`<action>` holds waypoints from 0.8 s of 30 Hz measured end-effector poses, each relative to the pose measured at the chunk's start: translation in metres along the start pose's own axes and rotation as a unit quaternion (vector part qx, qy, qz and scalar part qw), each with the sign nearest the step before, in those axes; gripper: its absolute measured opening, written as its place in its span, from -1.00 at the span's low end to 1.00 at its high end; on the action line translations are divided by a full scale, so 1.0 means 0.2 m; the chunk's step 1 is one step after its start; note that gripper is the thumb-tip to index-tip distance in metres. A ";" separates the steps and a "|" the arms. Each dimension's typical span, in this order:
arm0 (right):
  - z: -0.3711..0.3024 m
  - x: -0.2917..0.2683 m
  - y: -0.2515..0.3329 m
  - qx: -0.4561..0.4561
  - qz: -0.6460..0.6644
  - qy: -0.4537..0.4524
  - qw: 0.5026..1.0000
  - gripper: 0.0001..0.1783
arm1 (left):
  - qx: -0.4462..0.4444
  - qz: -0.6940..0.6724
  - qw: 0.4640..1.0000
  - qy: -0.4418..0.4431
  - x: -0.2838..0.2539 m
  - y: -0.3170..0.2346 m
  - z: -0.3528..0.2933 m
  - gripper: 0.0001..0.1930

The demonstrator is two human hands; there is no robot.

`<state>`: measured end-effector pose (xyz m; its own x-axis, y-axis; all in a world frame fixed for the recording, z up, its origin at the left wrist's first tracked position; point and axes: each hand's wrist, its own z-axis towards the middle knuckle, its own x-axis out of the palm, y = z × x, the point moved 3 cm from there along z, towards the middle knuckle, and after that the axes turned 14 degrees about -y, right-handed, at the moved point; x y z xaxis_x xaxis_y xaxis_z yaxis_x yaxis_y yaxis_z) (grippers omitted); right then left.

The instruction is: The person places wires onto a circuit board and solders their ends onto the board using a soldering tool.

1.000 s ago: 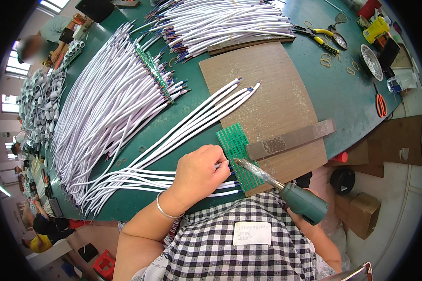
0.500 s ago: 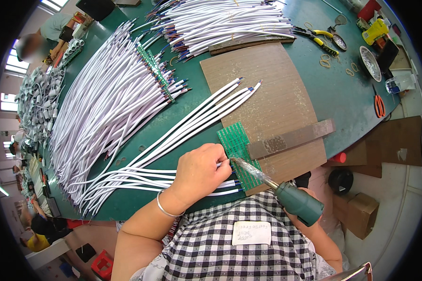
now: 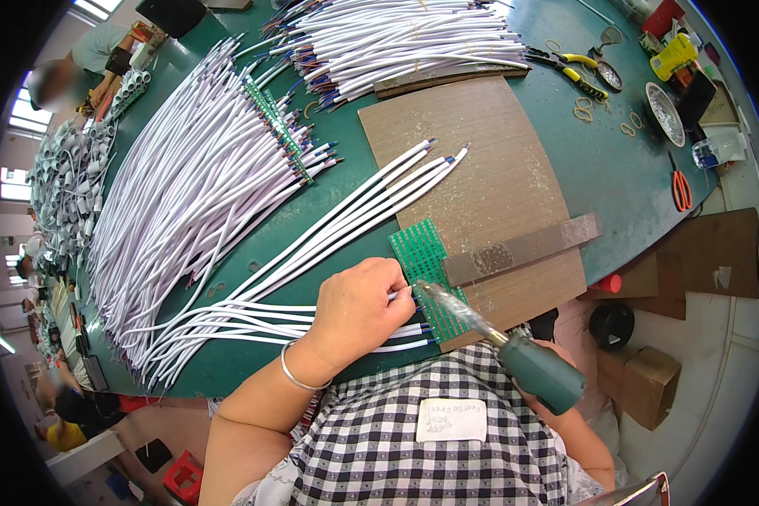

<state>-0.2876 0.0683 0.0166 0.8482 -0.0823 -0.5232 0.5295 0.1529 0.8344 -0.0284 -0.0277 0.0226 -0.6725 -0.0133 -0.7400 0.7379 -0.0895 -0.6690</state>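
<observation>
My left hand [image 3: 361, 308] is closed in a pinch on the end of a white cable [image 3: 403, 293], at the left edge of a green circuit board [image 3: 419, 249]. Other white cables [image 3: 406, 344] run under and beside this hand, with ends along the same edge. In my right hand [image 3: 557, 352], mostly hidden behind the handle, is a soldering iron [image 3: 541, 373] with a dark green handle. Its metal tip points at the board near my left fingertips; whether it touches cannot be told. A flat bar [image 3: 523, 250] lies across the board's right side.
Under the circuit board is a brown wooden panel [image 3: 472, 143]. Large bundles of white cables [image 3: 177, 169] cover the table's left side, with another stack [image 3: 413, 42] at the back. Pliers [image 3: 578, 72], a metal dish [image 3: 665, 114] and orange-handled scissors [image 3: 681, 190] lie to the right.
The soldering iron has shifted slightly right and down, its tip drawing a little away from my left fingertips. My left hand stays in place on the cable.
</observation>
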 end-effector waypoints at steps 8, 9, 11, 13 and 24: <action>-0.03 0.00 -0.06 0.097 -0.003 0.003 0.995 -0.80 | 0.003 0.006 1.000 0.001 0.00 0.00 0.00 -0.88; -0.04 0.00 -0.06 0.096 0.002 0.000 0.995 -0.80 | 0.005 0.003 1.000 -0.001 0.00 0.00 0.00 -0.88; -0.04 0.00 -0.07 0.094 0.015 -0.004 0.995 -0.77 | 0.007 0.003 1.000 -0.003 0.00 0.00 0.00 -0.88; -0.05 0.00 -0.08 0.103 0.030 0.002 0.994 -0.73 | 0.007 0.005 1.000 -0.008 0.00 0.00 0.00 -0.89; -0.09 -0.03 -0.15 0.198 0.194 -0.108 0.955 -0.72 | 0.211 0.127 0.965 -0.093 -0.17 -0.13 0.19 -0.86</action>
<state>-0.3083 0.0821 -0.0091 0.9416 -0.3021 -0.1488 0.1013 -0.1675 0.9807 -0.0259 -0.0629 0.0683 -0.5011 -0.2624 -0.8246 0.8171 -0.4572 -0.3511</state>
